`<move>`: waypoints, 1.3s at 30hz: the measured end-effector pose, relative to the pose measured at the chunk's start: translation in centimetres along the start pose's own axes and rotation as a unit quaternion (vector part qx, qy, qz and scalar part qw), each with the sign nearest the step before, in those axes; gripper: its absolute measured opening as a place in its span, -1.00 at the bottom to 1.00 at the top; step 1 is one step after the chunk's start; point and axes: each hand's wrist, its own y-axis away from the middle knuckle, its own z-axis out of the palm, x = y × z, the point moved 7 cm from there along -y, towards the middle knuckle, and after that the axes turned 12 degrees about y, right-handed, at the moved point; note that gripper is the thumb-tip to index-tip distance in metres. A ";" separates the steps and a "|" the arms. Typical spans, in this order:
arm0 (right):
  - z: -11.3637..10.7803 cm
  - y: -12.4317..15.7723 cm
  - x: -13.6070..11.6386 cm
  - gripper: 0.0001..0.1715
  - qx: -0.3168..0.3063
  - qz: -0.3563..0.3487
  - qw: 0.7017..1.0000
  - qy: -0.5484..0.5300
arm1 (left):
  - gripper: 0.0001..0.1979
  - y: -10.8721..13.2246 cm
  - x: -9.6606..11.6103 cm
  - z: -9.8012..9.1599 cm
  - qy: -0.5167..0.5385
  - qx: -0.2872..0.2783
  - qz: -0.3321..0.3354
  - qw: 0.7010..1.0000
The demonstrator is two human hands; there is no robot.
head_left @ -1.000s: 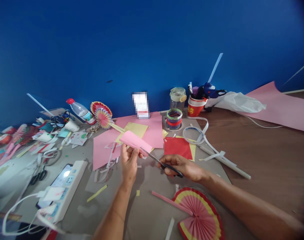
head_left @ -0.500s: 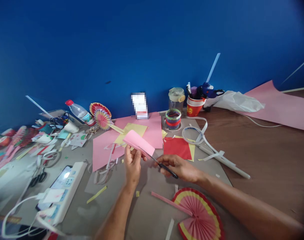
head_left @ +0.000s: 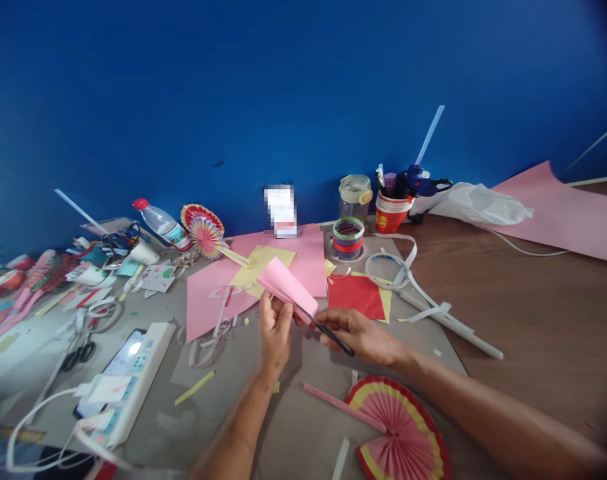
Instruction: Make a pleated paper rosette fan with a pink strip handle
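Note:
Pinched in my left hand (head_left: 277, 330) is a folded piece of pink paper (head_left: 289, 285), held up over the table. My right hand (head_left: 356, 333) grips black-handled scissors (head_left: 333, 335), whose blades lie along the lower edge of that paper and are partly hidden by it. Behind the paper lie a yellow sheet (head_left: 277, 259) and a large pink sheet (head_left: 310, 250). Red paper (head_left: 356, 297) rests just beyond my right hand. Nearer to me is a pleated pink, yellow and red paper fan (head_left: 403, 427) with a pink strip (head_left: 333, 403) at its side.
To the left are a power strip (head_left: 143, 373) with white cables, a phone (head_left: 126, 353) and another pair of scissors (head_left: 78, 357). Along the blue wall stand a bottle (head_left: 163, 223), a jar (head_left: 354, 200), tape rolls (head_left: 348, 240) and a red cup (head_left: 392, 213) of tools.
My left hand has moved right with the pink paper, bringing it closer to my right hand. The scissor blades now reach less far past the paper's edge; the right hand has barely moved.

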 end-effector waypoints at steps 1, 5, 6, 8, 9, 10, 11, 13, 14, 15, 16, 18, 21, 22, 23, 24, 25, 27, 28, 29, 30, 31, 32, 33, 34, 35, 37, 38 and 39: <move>0.0 0.0 0.0 -0.70 0.000 0.000 1.000 0.001 | -0.72 0.0 0.0 0.1 0.000 0.000 -0.001 1.000; 0.1 0.1 0.0 -0.73 -0.004 -0.002 1.000 0.007 | -0.71 0.0 -0.1 0.2 0.005 -0.007 -0.005 1.000; 0.1 0.1 0.0 -0.73 -0.004 -0.004 1.000 0.008 | -0.70 0.0 -0.1 0.2 0.005 -0.009 -0.005 1.000; 0.0 0.1 0.1 -0.73 -0.002 -0.005 1.000 0.011 | -0.68 0.0 -0.2 0.2 0.005 -0.012 -0.006 1.000; 0.0 0.1 0.1 -0.73 -0.001 -0.005 1.000 0.013 | -0.68 0.0 -0.2 0.1 0.005 -0.012 -0.007 1.000; 0.1 0.1 0.2 -0.74 -0.001 -0.003 1.000 0.014 | -0.67 0.0 -0.2 0.1 0.006 -0.013 -0.009 1.000; 0.1 0.1 0.2 -0.74 -0.002 0.000 1.000 0.016 | -0.67 0.0 -0.2 0.1 0.007 -0.013 -0.010 1.000; 0.1 0.1 0.3 -0.74 -0.001 0.005 1.000 0.020 | -0.69 0.0 -0.2 0.1 0.008 -0.012 -0.011 1.000; 0.1 0.1 0.3 -0.73 0.000 0.007 1.000 0.024 | -0.69 0.0 -0.2 0.1 0.009 -0.011 -0.012 1.000; 0.1 0.1 0.3 -0.73 0.001 0.008 1.000 0.028 | -0.70 -0.1 -0.2 0.1 0.009 -0.010 -0.012 1.000; 0.1 0.1 0.2 -0.73 0.002 0.009 0.999 0.033 | -0.70 -0.1 -0.2 0.1 0.009 -0.009 -0.014 1.000; 0.0 0.1 0.2 -0.73 0.001 0.010 0.999 0.041 | -0.70 -0.1 -0.2 0.1 0.009 -0.007 -0.015 1.000; -0.1 0.1 0.2 -0.72 0.003 0.009 0.999 0.051 | -0.71 -0.1 -0.2 0.1 0.005 -0.008 -0.019 1.000; -0.1 0.1 0.3 -0.72 0.003 0.008 0.999 0.051 | -0.70 -0.1 -0.2 0.1 0.003 -0.008 -0.020 1.000; -0.1 0.0 0.4 -0.71 0.002 0.007 0.999 0.050 | -0.69 -0.1 -0.2 0.0 0.002 -0.008 -0.021 1.000; -0.1 0.0 0.5 -0.70 0.001 0.006 0.999 0.048 | -0.69 -0.1 -0.2 0.0 -0.001 -0.009 -0.022 1.000; 0.0 0.0 0.6 -0.70 0.000 0.006 0.999 0.045 | -0.68 -0.1 -0.2 0.0 -0.003 -0.009 -0.022 1.000; 0.0 0.0 0.7 -0.69 -0.001 0.008 0.999 0.041 | -0.68 -0.1 -0.2 0.0 -0.007 -0.008 -0.021 1.000; 0.0 0.0 0.8 -0.69 -0.001 0.008 0.999 0.042 | -0.67 -0.1 -0.2 0.0 -0.008 -0.007 -0.020 1.000; 0.0 0.0 0.7 -0.70 -0.001 0.008 0.999 0.044 | -0.67 -0.1 -0.2 0.0 -0.006 -0.006 -0.020 1.000; 0.0 0.1 0.6 -0.70 -0.001 0.007 0.999 0.045 | -0.67 -0.1 -0.2 0.0 -0.003 -0.006 -0.021 1.000; 0.0 0.1 0.5 -0.71 -0.002 0.004 0.999 0.047 | -0.66 -0.1 -0.2 0.0 -0.001 -0.007 -0.021 1.000; 0.0 0.1 0.4 -0.72 -0.002 0.001 0.999 0.050 | -0.66 -0.1 -0.2 0.0 0.000 -0.007 -0.023 1.000; 0.0 0.1 0.3 -0.73 -0.001 -0.001 0.999 0.053 | -0.65 -0.1 -0.2 0.1 0.000 -0.007 -0.024 1.000; 0.0 0.1 0.2 -0.73 0.001 -0.004 0.998 0.056 | -0.65 0.0 -0.1 0.1 -0.001 -0.007 -0.025 1.000; -0.1 0.1 0.2 -0.73 0.002 -0.006 0.998 0.058 | -0.65 0.0 -0.1 0.1 -0.003 -0.007 -0.027 1.000; 0.0 0.1 0.2 -0.72 0.003 -0.010 0.998 0.059 | -0.64 0.0 -0.1 0.1 -0.005 -0.006 -0.030 1.000; 0.0 0.1 0.2 -0.71 0.003 -0.012 0.998 0.058 | -0.64 0.0 -0.1 0.1 -0.004 -0.007 -0.031 0.999; 0.0 0.1 0.3 -0.71 0.004 -0.013 0.998 0.059 | -0.64 0.0 -0.1 0.1 -0.003 -0.008 -0.031 0.999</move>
